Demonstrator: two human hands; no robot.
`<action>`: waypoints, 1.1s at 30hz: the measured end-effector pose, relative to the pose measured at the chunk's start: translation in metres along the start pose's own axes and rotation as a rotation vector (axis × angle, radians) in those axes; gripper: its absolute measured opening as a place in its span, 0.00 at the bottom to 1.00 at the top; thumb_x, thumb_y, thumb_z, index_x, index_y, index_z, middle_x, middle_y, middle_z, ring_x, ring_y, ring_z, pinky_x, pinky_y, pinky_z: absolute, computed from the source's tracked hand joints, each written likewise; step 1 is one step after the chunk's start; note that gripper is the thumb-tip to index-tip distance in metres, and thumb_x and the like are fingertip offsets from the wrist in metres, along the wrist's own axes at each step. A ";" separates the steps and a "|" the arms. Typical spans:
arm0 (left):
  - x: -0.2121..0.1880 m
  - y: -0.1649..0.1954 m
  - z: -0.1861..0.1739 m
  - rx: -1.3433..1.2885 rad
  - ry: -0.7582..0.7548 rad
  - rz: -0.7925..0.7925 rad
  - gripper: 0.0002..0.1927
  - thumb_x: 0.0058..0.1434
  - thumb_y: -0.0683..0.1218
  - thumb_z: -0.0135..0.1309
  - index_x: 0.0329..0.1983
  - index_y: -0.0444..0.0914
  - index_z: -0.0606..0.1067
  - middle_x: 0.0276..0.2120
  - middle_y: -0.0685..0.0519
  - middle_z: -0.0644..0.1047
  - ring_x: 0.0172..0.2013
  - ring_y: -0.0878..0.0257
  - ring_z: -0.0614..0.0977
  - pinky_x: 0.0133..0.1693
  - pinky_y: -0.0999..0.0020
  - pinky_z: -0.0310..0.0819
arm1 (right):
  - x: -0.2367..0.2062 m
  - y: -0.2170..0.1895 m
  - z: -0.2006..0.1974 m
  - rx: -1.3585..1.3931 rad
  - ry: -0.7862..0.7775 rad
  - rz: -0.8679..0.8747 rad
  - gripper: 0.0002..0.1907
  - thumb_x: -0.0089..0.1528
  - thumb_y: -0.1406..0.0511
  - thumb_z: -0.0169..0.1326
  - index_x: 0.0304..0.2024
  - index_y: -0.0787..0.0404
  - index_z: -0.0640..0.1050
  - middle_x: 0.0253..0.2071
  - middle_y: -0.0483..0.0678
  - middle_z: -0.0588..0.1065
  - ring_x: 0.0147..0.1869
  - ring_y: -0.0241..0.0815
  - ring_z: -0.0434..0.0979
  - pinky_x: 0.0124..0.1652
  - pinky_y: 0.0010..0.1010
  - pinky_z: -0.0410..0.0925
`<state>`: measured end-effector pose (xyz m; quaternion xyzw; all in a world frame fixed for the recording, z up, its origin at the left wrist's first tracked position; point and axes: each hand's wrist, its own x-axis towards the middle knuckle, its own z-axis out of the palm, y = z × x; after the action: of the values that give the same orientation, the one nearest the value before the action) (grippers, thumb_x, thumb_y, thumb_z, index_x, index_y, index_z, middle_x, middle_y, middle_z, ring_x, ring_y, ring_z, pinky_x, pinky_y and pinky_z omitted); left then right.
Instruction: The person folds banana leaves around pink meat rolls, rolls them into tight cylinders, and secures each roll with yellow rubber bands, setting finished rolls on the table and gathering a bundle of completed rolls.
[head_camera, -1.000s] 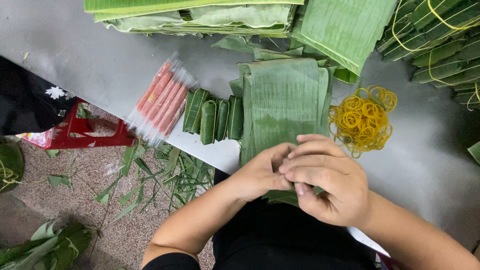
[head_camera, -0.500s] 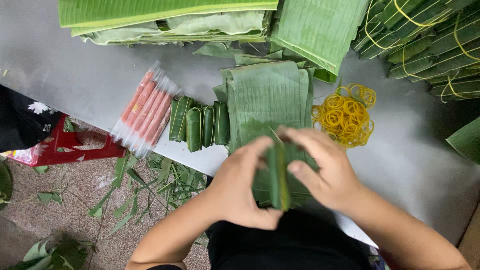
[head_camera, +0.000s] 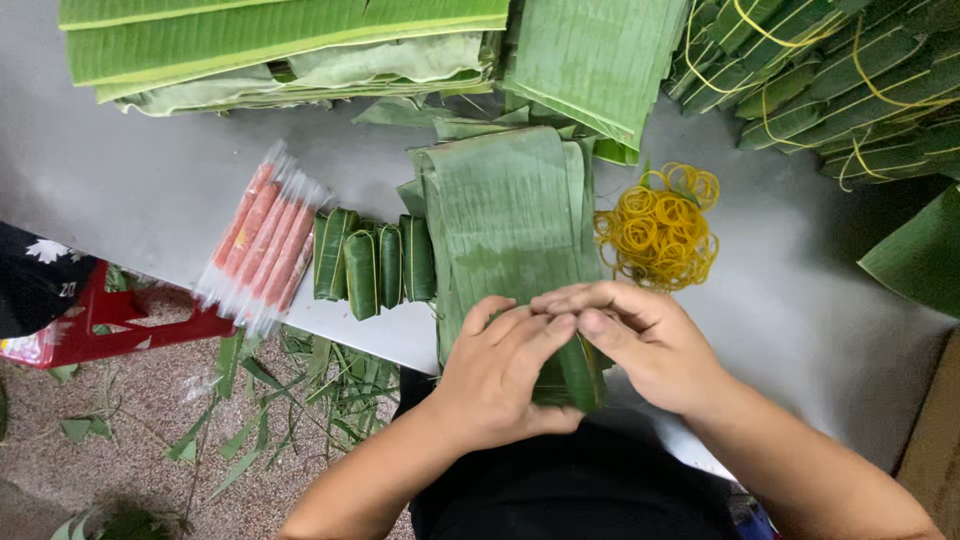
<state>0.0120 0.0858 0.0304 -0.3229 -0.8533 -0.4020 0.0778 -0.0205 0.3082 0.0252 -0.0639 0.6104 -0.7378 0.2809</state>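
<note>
**Both hands closed on a leaf roll at the table edge**

I see my left hand (head_camera: 500, 375) and right hand (head_camera: 640, 345) wrapped together around a leaf roll (head_camera: 575, 375) at the near table (head_camera: 800, 300) edge; my fingers hide most of it, only a glossy dark-green end showing. Just beyond lies a ribbed leaf stack (head_camera: 510, 215). Four wrapped rolls (head_camera: 370, 265) sit left, beside a clear sausage pack (head_camera: 265, 240). Yellow rubber bands (head_camera: 660, 230) are tangled at right. Tied bundles (head_camera: 840, 80) are cropped at the top.
</note>
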 end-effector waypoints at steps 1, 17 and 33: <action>0.001 0.001 0.002 0.023 0.021 0.006 0.49 0.48 0.53 0.74 0.68 0.36 0.60 0.55 0.46 0.75 0.57 0.49 0.78 0.63 0.47 0.66 | 0.000 -0.003 -0.005 0.012 -0.047 -0.011 0.20 0.70 0.57 0.49 0.53 0.66 0.78 0.60 0.52 0.77 0.64 0.43 0.77 0.62 0.35 0.69; 0.010 -0.019 -0.013 -0.507 -0.030 -0.218 0.57 0.42 0.56 0.76 0.71 0.39 0.58 0.66 0.45 0.70 0.69 0.49 0.70 0.71 0.56 0.60 | -0.007 -0.004 -0.048 -0.914 0.538 -0.302 0.04 0.67 0.64 0.62 0.43 0.57 0.83 0.44 0.49 0.80 0.46 0.44 0.80 0.45 0.33 0.73; 0.013 -0.037 -0.021 -0.209 0.044 -0.530 0.58 0.34 0.60 0.76 0.67 0.41 0.62 0.56 0.48 0.75 0.47 0.56 0.80 0.51 0.60 0.71 | 0.001 -0.021 0.006 -0.487 -0.209 -0.346 0.07 0.63 0.64 0.57 0.35 0.62 0.80 0.24 0.45 0.72 0.26 0.39 0.71 0.28 0.32 0.63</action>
<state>-0.0230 0.0593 0.0259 -0.0863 -0.8599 -0.5011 -0.0453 -0.0258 0.3046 0.0462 -0.3079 0.7171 -0.5961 0.1888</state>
